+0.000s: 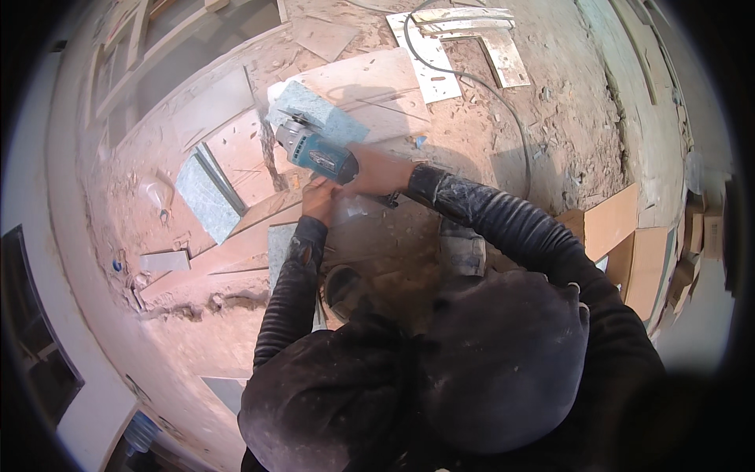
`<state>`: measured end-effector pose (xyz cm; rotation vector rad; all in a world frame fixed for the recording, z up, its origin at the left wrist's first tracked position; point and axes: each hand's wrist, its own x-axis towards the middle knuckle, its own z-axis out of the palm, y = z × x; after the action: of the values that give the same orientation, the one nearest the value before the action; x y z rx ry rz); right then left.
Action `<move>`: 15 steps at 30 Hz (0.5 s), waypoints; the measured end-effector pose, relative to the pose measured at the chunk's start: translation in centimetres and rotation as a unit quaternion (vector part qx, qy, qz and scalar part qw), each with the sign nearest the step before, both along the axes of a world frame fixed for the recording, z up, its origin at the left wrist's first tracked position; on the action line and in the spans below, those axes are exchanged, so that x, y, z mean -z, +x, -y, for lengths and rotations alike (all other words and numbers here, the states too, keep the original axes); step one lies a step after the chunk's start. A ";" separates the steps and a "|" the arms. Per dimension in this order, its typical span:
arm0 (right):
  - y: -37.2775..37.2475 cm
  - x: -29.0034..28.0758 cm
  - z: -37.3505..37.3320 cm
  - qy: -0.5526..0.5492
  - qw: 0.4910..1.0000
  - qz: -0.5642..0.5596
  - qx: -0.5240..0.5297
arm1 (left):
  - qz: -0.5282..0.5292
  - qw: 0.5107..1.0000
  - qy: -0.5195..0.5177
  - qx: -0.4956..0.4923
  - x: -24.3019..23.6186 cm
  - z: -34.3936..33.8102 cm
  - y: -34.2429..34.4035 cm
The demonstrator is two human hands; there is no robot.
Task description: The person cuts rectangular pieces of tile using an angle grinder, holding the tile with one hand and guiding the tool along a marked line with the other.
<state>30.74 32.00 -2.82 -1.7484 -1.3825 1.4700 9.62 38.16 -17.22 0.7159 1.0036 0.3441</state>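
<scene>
A teal angle grinder (318, 156) with a dark end is in front of me. Its disc and guard (302, 119) lie over a grey-blue tile piece (334, 116), which rests on a larger pale slab (377, 75). My right hand (379, 171) is closed around the grinder's near end. Close beside it, my left hand (318, 201) has its fingers curled against the underside of the tool, partly hidden by it. Whether the disc touches the tile I cannot tell.
Cut tile strips (211, 193) lie at the left, near a clear plastic bottle (156, 193). A black cable (507, 106) loops across the dusty ground at the right. An L-shaped white board (432, 75) is at the far side. Cardboard boxes (612, 220) stand to the right.
</scene>
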 end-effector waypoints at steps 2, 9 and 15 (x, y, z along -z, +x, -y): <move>1.0 -0.2 1.6 -0.001 1.000 0.006 0.007 | -0.015 0.999 -0.013 -0.029 -2.9 0.8 1.9; 0.9 -2.4 5.6 -0.009 0.998 0.042 0.049 | -0.024 0.999 0.023 0.014 -2.6 0.6 1.2; -0.3 -2.3 4.7 -0.027 0.996 0.028 0.074 | -0.001 0.998 -0.014 -0.055 -5.4 1.6 3.0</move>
<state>30.45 27.35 -0.51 -1.8957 -1.2213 1.3992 12.65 36.54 -11.83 0.6373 1.0512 0.4251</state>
